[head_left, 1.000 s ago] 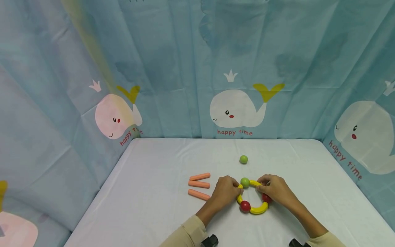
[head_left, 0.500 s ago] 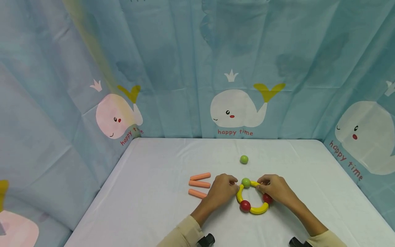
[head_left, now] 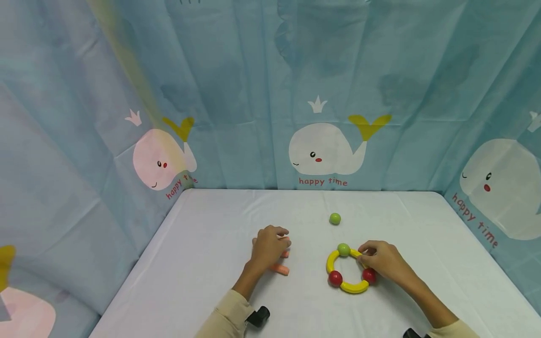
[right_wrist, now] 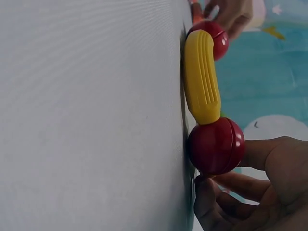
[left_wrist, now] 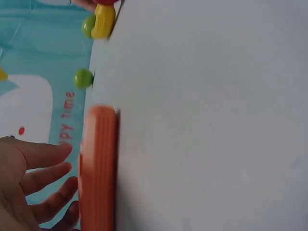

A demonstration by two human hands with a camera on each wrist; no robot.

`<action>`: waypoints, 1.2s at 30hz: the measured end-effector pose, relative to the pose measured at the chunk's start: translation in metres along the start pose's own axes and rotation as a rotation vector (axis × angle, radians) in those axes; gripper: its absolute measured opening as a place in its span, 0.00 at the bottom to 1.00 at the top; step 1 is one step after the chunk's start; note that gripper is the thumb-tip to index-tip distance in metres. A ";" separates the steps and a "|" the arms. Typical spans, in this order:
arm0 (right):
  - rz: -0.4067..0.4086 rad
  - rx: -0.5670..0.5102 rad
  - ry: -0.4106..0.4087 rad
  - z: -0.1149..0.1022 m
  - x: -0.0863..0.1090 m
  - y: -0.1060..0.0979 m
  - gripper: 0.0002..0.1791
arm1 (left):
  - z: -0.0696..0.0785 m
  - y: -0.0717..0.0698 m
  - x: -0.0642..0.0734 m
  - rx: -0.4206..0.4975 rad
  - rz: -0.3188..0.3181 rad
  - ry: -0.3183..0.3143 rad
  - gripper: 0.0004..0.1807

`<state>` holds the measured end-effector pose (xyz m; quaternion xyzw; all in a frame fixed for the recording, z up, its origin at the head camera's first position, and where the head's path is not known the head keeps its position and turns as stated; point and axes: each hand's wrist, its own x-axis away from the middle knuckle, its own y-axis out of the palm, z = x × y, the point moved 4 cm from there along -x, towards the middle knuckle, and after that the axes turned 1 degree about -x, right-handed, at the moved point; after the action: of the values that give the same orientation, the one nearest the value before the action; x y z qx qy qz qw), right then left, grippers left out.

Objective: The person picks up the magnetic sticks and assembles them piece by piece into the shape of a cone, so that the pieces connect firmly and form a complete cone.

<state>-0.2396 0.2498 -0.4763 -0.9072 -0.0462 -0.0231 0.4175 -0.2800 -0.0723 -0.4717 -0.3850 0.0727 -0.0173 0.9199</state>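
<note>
On the white table lies a ring of curved yellow rods (head_left: 331,261) joined by red balls (head_left: 335,278) and a green ball (head_left: 343,249). At its far right side my right hand (head_left: 382,258) pinches the upper right yellow rod (head_left: 355,253), partly hidden by the fingers. The right wrist view shows that hand (right_wrist: 276,180) behind a red ball (right_wrist: 214,147). My left hand (head_left: 268,246) reaches over several straight orange rods (head_left: 281,269), covering much of them. Its fingers, loosely bent and spread, hover beside an orange rod (left_wrist: 99,168) in the left wrist view.
A loose green ball (head_left: 335,218) sits on the table (head_left: 203,263) beyond the ring. Blue curtains (head_left: 236,94) with whale prints close off the back and sides.
My left hand has let go of the ring's left yellow rod and moved left over the orange rods. The ring has shifted slightly right, with my right hand still on it.
</note>
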 end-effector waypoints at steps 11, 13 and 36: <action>-0.014 -0.001 0.023 0.011 0.006 -0.007 0.16 | -0.033 -0.018 0.001 0.044 -0.006 -0.094 0.17; -0.016 -0.005 0.027 0.012 0.006 -0.007 0.16 | -0.034 -0.019 0.000 0.051 -0.022 -0.103 0.16; -0.019 0.000 0.016 0.011 0.005 -0.005 0.20 | -0.026 -0.014 -0.005 0.176 0.053 0.063 0.09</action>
<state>-0.2352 0.2618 -0.4792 -0.9066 -0.0515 -0.0343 0.4174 -0.2884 -0.0999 -0.4791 -0.2999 0.1096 -0.0115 0.9476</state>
